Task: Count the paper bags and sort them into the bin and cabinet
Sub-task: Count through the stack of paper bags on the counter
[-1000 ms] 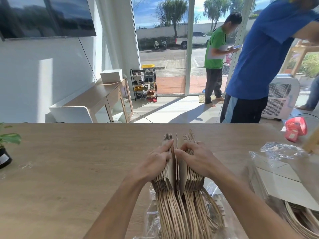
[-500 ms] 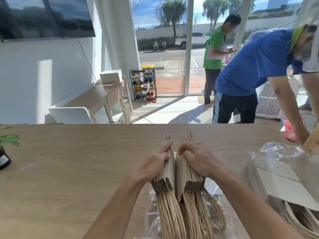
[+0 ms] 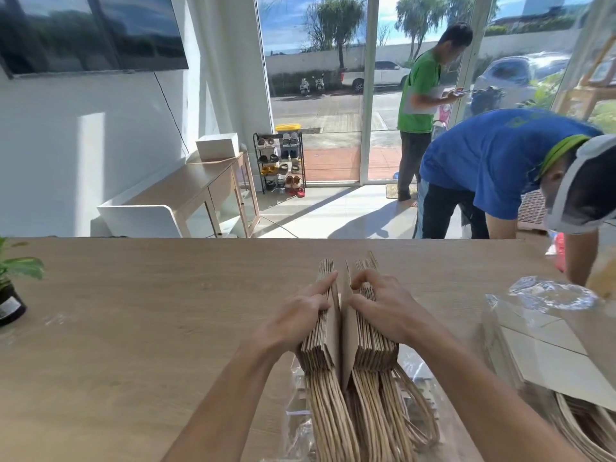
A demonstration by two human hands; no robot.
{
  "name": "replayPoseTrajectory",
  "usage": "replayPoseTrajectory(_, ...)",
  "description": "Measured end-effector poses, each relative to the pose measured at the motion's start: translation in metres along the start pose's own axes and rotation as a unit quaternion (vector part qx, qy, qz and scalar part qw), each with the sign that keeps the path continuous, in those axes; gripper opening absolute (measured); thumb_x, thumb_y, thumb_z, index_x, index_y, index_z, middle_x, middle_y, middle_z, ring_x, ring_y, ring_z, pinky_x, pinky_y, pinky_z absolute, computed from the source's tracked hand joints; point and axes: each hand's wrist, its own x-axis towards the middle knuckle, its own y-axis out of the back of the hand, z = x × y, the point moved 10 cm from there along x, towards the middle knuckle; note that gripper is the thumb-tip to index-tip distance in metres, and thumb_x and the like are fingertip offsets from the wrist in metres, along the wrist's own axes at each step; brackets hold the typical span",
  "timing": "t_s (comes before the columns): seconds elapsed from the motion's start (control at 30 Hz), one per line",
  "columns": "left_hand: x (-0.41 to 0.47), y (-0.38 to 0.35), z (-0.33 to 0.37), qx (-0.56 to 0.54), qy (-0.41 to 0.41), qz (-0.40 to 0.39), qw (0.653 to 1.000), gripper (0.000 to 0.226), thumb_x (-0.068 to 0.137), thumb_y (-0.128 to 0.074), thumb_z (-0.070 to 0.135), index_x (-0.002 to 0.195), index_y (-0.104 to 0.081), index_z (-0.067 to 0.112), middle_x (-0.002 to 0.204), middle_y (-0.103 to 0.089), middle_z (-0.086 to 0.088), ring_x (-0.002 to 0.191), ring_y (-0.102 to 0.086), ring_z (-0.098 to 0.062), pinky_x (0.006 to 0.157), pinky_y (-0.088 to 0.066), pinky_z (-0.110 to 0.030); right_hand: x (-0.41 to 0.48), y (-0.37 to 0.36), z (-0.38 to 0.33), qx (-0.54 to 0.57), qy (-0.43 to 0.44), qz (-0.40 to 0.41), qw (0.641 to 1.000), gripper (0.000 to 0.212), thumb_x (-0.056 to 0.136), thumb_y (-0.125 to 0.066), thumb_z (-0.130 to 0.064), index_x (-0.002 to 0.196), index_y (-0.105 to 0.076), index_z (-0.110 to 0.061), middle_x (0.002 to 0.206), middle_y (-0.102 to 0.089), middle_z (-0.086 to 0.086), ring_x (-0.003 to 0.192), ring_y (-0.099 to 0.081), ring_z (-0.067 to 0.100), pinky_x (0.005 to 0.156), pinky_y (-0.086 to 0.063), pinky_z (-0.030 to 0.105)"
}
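Stack of kraft paper bags (image 3: pixel 375 348) standing on edge at the near middle of the worktop (image 3: pixel 150 328), twine handles toward the viewer. The left hand (image 3: pixel 296 315) and right hand (image 3: pixel 383 308) each curl their fingers over one half, holding the stack parted at its centre.

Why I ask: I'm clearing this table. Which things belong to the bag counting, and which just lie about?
Job: bags, split into two halves on edge; left hand gripping one half; right hand gripping the other; wrapped stack with handles, at right.
Lying about: plant, wrap under the bags, white box, shoe rack.
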Motion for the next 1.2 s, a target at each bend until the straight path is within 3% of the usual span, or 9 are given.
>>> replayPoseTrajectory(0.07,-0.002,0.000,0.000,-0.007,0.000,-0.005,1.000,0.055,0.097,-0.039,0.008,0.149,-0.035,0.029,0.157,-0.028,0.012,0.143,-0.022,-0.004,0.115,-0.013,-0.022,0.000,0.001,0.000,0.014,0.008,0.000,1.000,0.034,0.093,-0.051,-0.034,0.126,-0.044,-0.039,0.136,-0.043,0.007,0.116,-0.045,0.020,0.080,-0.033,0.021)
replayPoseTrajectory(0.13,-0.003,0.000,0.000,-0.017,0.000,-0.015,1.000,0.055,0.099,-0.039,0.009,0.150,-0.033,0.029,0.157,-0.026,0.013,0.143,-0.021,-0.002,0.115,-0.013,-0.022,-0.001,0.001,0.000,0.016,0.003,-0.012,1.000,0.030,0.095,-0.047,-0.029,0.123,-0.050,-0.041,0.135,-0.042,0.007,0.122,-0.042,0.022,0.087,-0.029,0.026)
replayPoseTrajectory(0.23,-0.005,-0.001,-0.001,-0.027,0.001,-0.025,0.999,0.054,0.101,-0.038,0.011,0.151,-0.031,0.028,0.159,-0.023,0.012,0.141,-0.020,-0.001,0.117,-0.012,-0.024,-0.003,0.001,0.001,0.012,-0.008,-0.015,1.000,0.018,0.095,-0.045,-0.028,0.098,-0.061,-0.038,0.122,-0.045,0.007,0.109,-0.046,0.021,0.081,-0.030,0.028)
replayPoseTrajectory(0.43,-0.007,-0.005,-0.001,-0.037,-0.006,-0.036,0.999,0.052,0.102,-0.037,0.015,0.151,-0.027,0.032,0.160,-0.018,0.014,0.146,-0.015,-0.002,0.118,-0.010,-0.025,-0.004,0.000,-0.004,-0.015,-0.003,-0.004,1.000,0.028,0.085,-0.053,-0.060,0.092,-0.060,-0.034,0.115,-0.046,0.005,0.104,-0.045,0.020,0.086,-0.034,0.031)
replayPoseTrajectory(0.63,-0.009,-0.004,-0.004,-0.040,-0.007,-0.038,0.998,0.052,0.102,-0.037,0.016,0.151,-0.028,0.033,0.158,-0.022,0.017,0.142,-0.019,0.002,0.116,-0.013,-0.023,-0.001,-0.003,-0.008,-0.015,0.008,-0.002,1.000,0.020,0.083,-0.057,-0.057,0.081,-0.055,-0.037,0.111,-0.049,0.005,0.101,-0.049,0.022,0.083,-0.039,0.032)
replayPoseTrajectory(0.77,-0.008,-0.002,-0.007,-0.039,-0.007,-0.033,0.999,0.053,0.101,-0.038,0.016,0.150,-0.030,0.033,0.158,-0.022,0.018,0.138,-0.019,0.006,0.113,-0.013,-0.019,0.000,-0.003,-0.004,-0.016,0.003,0.003,1.000,0.013,0.090,-0.052,-0.042,0.100,-0.055,-0.034,0.119,-0.048,0.007,0.100,-0.049,0.021,0.081,-0.036,0.032)
replayPoseTrajectory(0.9,-0.007,-0.002,-0.010,-0.040,-0.007,-0.033,0.999,0.054,0.101,-0.040,0.020,0.151,-0.029,0.036,0.158,-0.020,0.020,0.140,-0.018,0.005,0.119,-0.010,-0.025,-0.001,-0.001,-0.002,0.003,0.008,0.007,1.000,0.029,0.092,-0.049,-0.034,0.120,-0.049,-0.043,0.131,-0.046,0.005,0.120,-0.047,0.024,0.091,-0.034,0.030)
replayPoseTrajectory(1.03,-0.006,-0.001,-0.012,-0.040,-0.008,-0.030,0.999,0.053,0.101,-0.039,0.020,0.151,-0.028,0.036,0.158,-0.021,0.019,0.143,-0.018,0.002,0.118,-0.011,-0.025,0.000,-0.004,-0.003,0.011,0.006,-0.005,1.000,0.017,0.091,-0.046,-0.037,0.089,-0.060,-0.046,0.117,-0.050,0.006,0.108,-0.052,0.024,0.091,-0.042,0.034)
replayPoseTrajectory(1.2,-0.007,-0.002,-0.012,-0.038,-0.012,-0.033,0.999,0.053,0.102,-0.038,0.021,0.151,-0.026,0.037,0.158,-0.020,0.019,0.141,-0.017,0.003,0.115,-0.011,-0.022,-0.005,-0.004,-0.009,-0.015,0.014,-0.008,1.000,0.017,0.090,-0.052,-0.053,0.092,-0.057,-0.037,0.116,-0.046,0.006,0.103,-0.046,0.020,0.083,-0.033,0.029)
